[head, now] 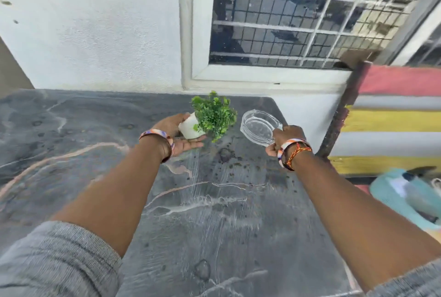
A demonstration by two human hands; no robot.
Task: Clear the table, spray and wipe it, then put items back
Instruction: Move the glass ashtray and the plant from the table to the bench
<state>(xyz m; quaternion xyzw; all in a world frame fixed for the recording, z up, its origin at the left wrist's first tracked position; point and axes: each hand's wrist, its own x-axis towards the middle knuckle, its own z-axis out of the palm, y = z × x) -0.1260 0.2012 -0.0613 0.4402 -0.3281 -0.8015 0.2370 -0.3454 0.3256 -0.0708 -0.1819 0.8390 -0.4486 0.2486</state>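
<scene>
A small green plant in a white pot point(191, 127) is tilted to the right above the dark marble table point(100, 129). My left hand point(177, 134) holds the pot from the left, thumb on top and fingers under it. A clear glass ashtray point(259, 127) is tipped up near the table's far right corner. My right hand point(284, 138) grips its near right rim. Dark crumbs and dried spots point(229, 158) lie on the table between my two hands.
A white wall and a barred window point(298, 17) stand behind the table. To the right is a striped red, yellow and grey surface point(393, 115) with a dark post point(338, 115) at its edge. A light blue object point(405, 191) lies low at the right.
</scene>
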